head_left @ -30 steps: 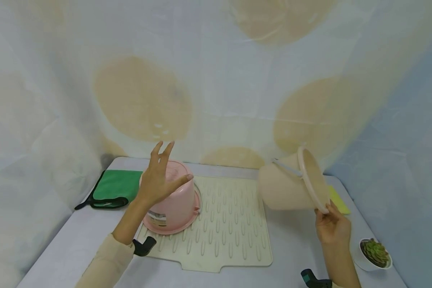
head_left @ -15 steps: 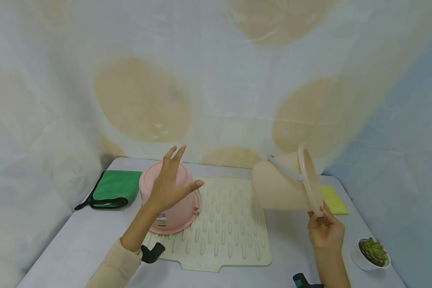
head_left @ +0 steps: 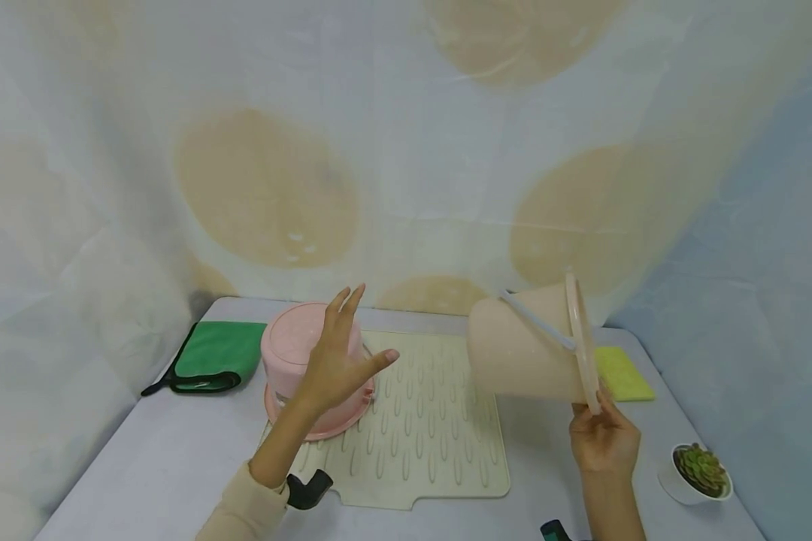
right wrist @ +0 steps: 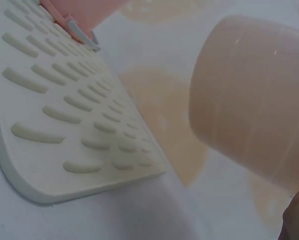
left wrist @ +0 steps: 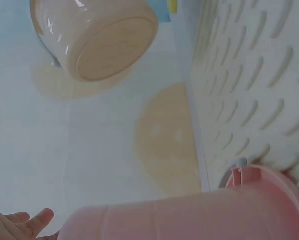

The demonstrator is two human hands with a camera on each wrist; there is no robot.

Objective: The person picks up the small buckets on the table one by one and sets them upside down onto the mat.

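My right hand (head_left: 605, 443) pinches the rim of a cream bucket (head_left: 524, 346) and holds it up, tipped on its side with its mouth facing right. A grey-blue handle (head_left: 537, 319) lies across the bucket's side. In the right wrist view the bucket (right wrist: 254, 100) fills the right part, beside a bit of the hand. My left hand (head_left: 334, 368), fingers spread and holding nothing, is raised in front of a pink bucket (head_left: 294, 334). That bucket stands upside down on a cream ridged drying mat (head_left: 433, 421), its rim down, and the hand hides part of it.
A folded green cloth (head_left: 219, 349) with black edging lies at the left. On the right are a yellow cloth (head_left: 622, 373) and a small succulent in a white pot (head_left: 683, 488). A patterned curtain (head_left: 413, 188) hangs behind the white table (head_left: 142, 458).
My left hand has moved right across the pink bucket, fingers still spread. The right hand has shifted the cream bucket a little left, turning its mouth further from view.
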